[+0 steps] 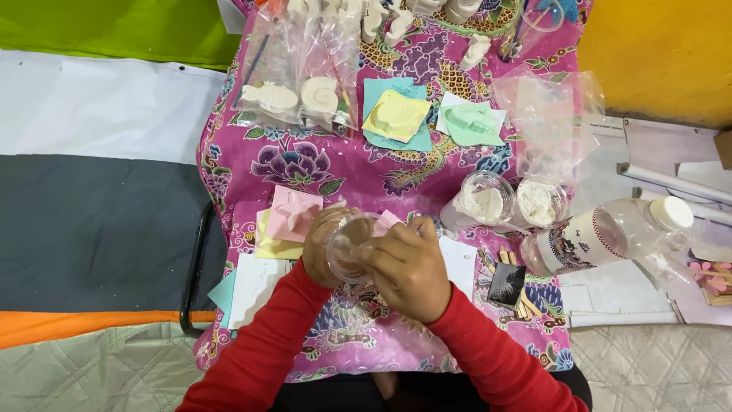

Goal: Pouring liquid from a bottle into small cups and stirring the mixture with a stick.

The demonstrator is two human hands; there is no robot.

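A grey, white and orange mat (91,229) lies at the far left, beside the table edge. A pink flowered cloth (305,164) covers the table. On its upper left, clear bags (297,69) hold white plaster casts (278,98). Below them a pink mould (293,212) rests on yellow and white paper sheets (255,278).

The left hand (324,248) cups a small clear cup (347,248) from the left, its fingers curled and clamped around the cup's wall. The cup sits tilted on its side, mouth toward the camera, just above the near middle of the cloth. The right hand (408,267) meets it from the right: its fingers are bent together over the rim, with fingertips pressed at or inside the mouth; whether they pinch anything there I cannot tell. Both sleeves (267,351) are red.

Beyond the hands, a yellow mould (396,114) lies on a teal sheet, and a green mould (469,122) on white paper just beside it. More white casts (396,27) stand along the far edge.

To the right, two clear tubs (488,200) of white powder sit side by side, with crumpled plastic (549,122) behind them. A dark square (507,284) lies on wooden sticks (526,305) near the right hand. Furthest right, a clear bottle (610,233) with a white cap lies on its side.
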